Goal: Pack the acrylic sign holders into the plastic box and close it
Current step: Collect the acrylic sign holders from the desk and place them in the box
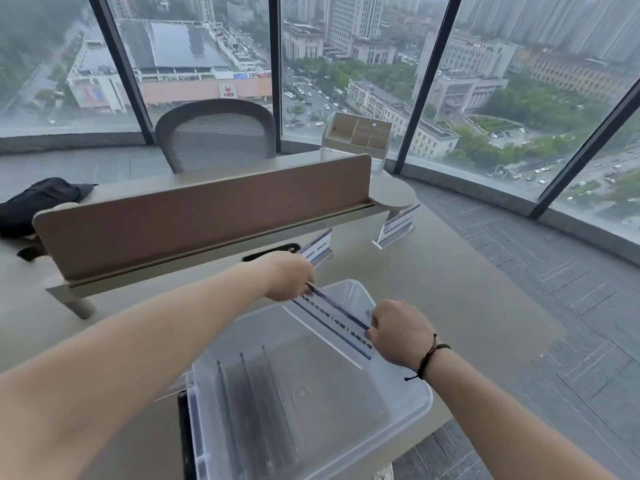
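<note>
Held: one acrylic sign holder [337, 318] over the far end of the plastic box [408, 407], long axis running from upper left to lower right, spanning between the hands. Left hand [289, 278] pinched shut on the far end, right hand [396, 332] closed on the near end; each equally close to its own end. Below and nearer: three or so clear holders [252, 393] already stood on edge in the box, roughly parallel to one another. Judged next: straight down into the free far part, kept parallel to the wall. Printed strip on the held sign: blue bands and dark characters, too blurred to read. Beyond, on the desk [450, 289]: two more sign holders, one just past the left hand [320, 245], one farther right [394, 226], print likewise unreadable. Lid: dark edge [183, 438] beside the box, not clearly identifiable. Outside the window, a red shopfront logo [227, 90], illegible.
</note>
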